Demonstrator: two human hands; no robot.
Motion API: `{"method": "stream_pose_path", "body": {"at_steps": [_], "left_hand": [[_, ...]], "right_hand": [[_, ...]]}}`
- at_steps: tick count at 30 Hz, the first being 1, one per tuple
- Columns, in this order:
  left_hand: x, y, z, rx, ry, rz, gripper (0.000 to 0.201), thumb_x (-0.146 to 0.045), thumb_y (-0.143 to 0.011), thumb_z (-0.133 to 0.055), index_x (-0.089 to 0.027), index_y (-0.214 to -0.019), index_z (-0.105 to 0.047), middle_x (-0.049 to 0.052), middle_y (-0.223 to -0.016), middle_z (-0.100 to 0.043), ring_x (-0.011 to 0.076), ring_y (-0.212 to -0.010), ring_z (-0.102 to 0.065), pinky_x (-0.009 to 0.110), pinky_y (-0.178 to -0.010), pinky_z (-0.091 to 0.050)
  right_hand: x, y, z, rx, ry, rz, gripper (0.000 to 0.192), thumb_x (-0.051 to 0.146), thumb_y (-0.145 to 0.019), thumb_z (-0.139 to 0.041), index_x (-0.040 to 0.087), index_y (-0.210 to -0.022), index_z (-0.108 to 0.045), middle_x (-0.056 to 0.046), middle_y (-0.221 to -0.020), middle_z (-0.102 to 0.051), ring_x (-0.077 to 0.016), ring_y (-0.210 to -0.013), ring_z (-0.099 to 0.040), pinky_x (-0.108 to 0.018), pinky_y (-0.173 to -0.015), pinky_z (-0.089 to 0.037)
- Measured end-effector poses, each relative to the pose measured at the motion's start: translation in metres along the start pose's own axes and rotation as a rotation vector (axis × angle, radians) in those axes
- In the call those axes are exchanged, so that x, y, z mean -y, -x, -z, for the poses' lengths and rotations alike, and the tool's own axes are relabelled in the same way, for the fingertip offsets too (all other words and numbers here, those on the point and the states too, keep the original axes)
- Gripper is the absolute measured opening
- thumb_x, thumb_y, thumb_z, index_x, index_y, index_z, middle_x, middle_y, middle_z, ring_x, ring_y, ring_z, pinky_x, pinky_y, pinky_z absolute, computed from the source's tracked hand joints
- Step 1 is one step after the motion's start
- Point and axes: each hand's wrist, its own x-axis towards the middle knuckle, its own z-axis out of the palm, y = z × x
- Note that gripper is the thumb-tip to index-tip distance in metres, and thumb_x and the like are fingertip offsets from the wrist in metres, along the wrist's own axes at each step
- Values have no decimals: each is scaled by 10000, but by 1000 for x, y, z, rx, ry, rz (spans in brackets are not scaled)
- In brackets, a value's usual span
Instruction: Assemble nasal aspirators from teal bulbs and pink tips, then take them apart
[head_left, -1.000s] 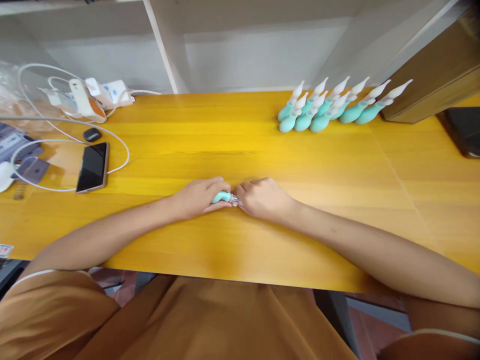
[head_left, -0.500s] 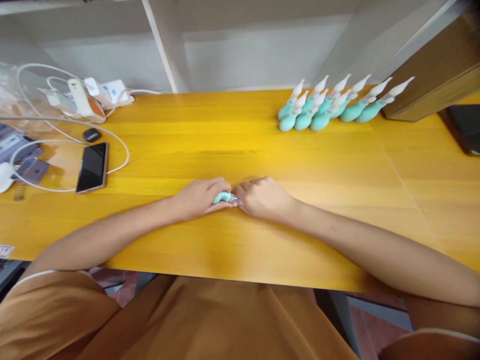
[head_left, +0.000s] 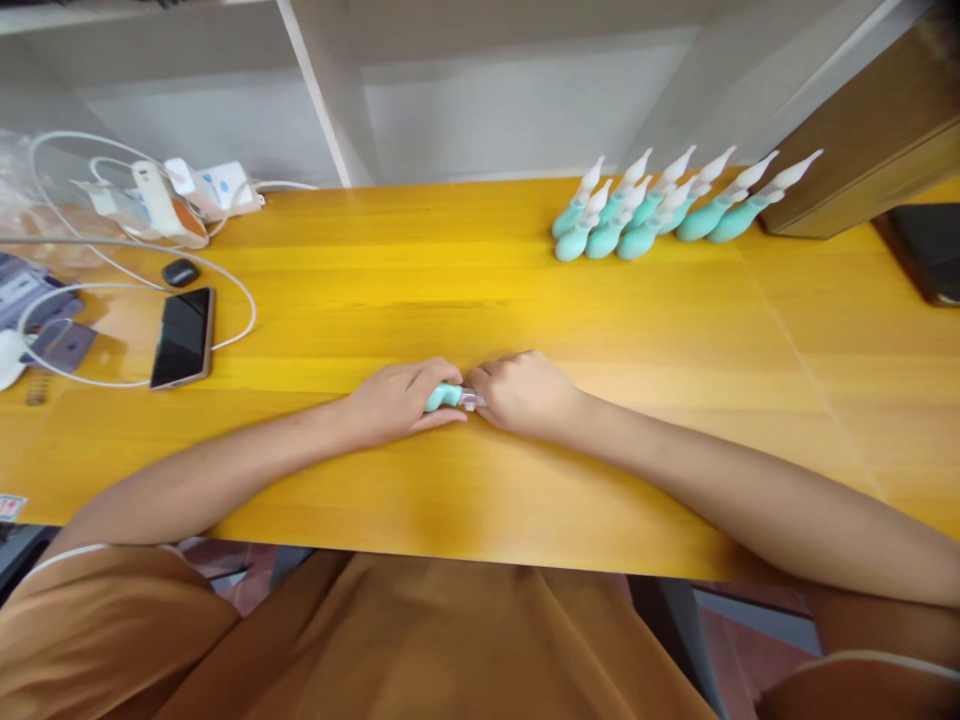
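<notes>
My left hand point(head_left: 394, 400) and right hand point(head_left: 525, 393) meet knuckle to knuckle near the middle of the surface point(head_left: 480, 290), a little toward its near edge, both resting on the wood. Since a second ago almost nothing has moved: the hands sit in the same spot, the fingers hold the same curl, and only the view has shifted slightly. So the work between my fingertips is a slow, close one, with no visible progress across these moments.

My left hand is curled around a small teal bulb point(head_left: 442, 396), fingers closed over its top and thumb beneath it. A short clear tip point(head_left: 472, 401) sticks out of the bulb toward my right hand, whose fingers are bunched tight on that end; what else they pinch inside the fist I cannot tell.

Toward the far right corner stands a cluster of finished teal bulbs with white nozzles point(head_left: 660, 210), all upright. At the left edge lie a dark phone point(head_left: 182, 336), a looping white cable point(head_left: 225, 290) and a charger block point(head_left: 217, 185).
</notes>
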Motion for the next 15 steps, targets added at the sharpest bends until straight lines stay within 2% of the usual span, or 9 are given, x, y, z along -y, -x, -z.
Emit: {"method": "stream_pose_path", "body": {"at_steps": [4,7,15], "left_hand": [[-1,2,-3,-67,-24,-6,322,-358,-1075,-660,-173,-1313,-546,112,-1127,-771,228,-941,-784,317,-775,-570],[-3,3,-4,-65,-43,-6,301,-281,-1067,-619,-171,-1332,-530,122,-1142,-772,223,-938,-788,317,-770,-576],[-4,2,-5,-69,-64,-32,304,-243,-1042,-602,-178,-1327,-520,112,-1106,-758,219,-881,-771,319,-721,-557]], "right_hand": [[1,1,2,-1,-5,-50,373,389,-1115,-527,128,-1094,-793,-166,-970,-820,-263,-816,-732,-329,-643,-289],[3,1,4,14,-6,-71,352,378,-1103,-543,128,-1111,-791,-170,-992,-821,-270,-837,-743,-325,-652,-320],[3,1,6,27,-8,-91,324,349,-1090,-546,129,-1124,-782,-177,-1019,-826,-281,-857,-761,-323,-646,-310]]}}
